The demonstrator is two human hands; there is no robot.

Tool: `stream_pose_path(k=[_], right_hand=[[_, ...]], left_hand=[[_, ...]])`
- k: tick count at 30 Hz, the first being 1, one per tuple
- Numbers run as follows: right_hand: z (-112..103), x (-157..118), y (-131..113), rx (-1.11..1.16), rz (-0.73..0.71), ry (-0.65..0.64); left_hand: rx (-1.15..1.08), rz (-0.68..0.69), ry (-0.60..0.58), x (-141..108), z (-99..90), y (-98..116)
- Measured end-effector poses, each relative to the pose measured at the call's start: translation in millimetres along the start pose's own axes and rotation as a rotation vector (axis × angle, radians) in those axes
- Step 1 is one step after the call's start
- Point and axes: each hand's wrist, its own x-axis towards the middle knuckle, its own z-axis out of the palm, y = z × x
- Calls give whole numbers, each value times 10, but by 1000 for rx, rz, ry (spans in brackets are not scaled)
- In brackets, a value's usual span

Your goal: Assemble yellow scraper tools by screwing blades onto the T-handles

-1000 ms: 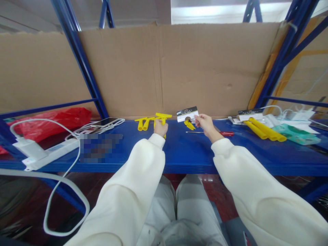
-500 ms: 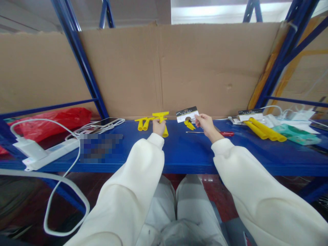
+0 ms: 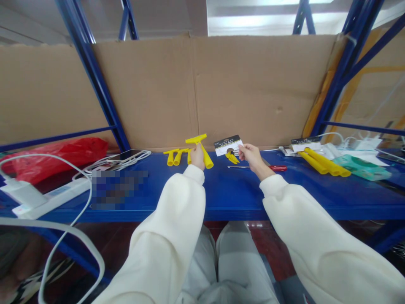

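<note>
A yellow T-shaped piece with a tubular stem (image 3: 207, 158) is in my left hand (image 3: 197, 157), its crossbar tilted up toward the cardboard. My fingers close around it near the crossbar, partly hidden by the hand. Just left of that hand, several similar yellow T-shaped pieces (image 3: 177, 157) stand in a row on the blue table. My right hand (image 3: 251, 156) pinches the right edge of a black and white card (image 3: 227, 145). Small yellow strips (image 3: 232, 158) show at the card's lower edge; I cannot tell whether they are attached. Below the right hand lies a screwdriver with a red handle (image 3: 278, 168).
More yellow tubes (image 3: 316, 164) with a card lie at the right, beside a green packet (image 3: 362, 166). On the left are a power strip (image 3: 53, 197), a phone (image 3: 125, 155), cables and a red plastic bag (image 3: 63, 156). Cardboard (image 3: 234, 88) walls off the back.
My left hand has tilted its yellow piece, which now stands out apart from the row. My right hand keeps hold of the card. The whole view has shifted slightly.
</note>
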Motion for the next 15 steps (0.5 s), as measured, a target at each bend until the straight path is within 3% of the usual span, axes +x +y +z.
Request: stream_pose_path(k=[5, 15], right_hand=[[1, -2, -2, -5, -4, 4], [-9, -22, -34, 45, 20, 13]], left_hand=[[-58, -64, -4, -110, 108, -10], [-268, -201, -44, -156, -47, -40]])
